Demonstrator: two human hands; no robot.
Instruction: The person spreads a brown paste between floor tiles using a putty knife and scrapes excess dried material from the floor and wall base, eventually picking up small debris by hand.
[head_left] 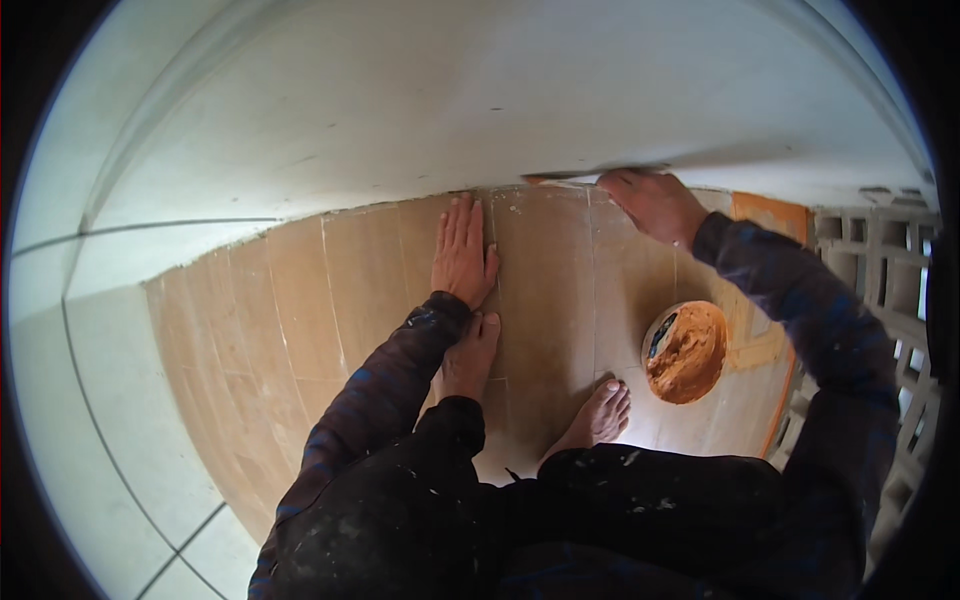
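Note:
My right hand (655, 205) is closed around a putty knife (570, 181), seen thin and nearly edge-on, with orange paste on its left tip. The blade lies along the joint where the white wall (430, 110) meets the wood-look tiled floor (545, 300). My left hand (463, 250) rests flat on the floor, fingers stretched toward the wall and holding nothing. To the right of my feet stands a round tub (655, 322) of orange paste (695, 350). A dark patch shows at the tub's inner left side; I cannot tell what it is.
My bare left foot (472, 355) is just behind my left hand, and my right foot (598, 412) is near the tub. Pale openwork blocks (890, 265) line the right side, beside an orange floor edge (772, 215). White tiles (110, 370) cover the left wall.

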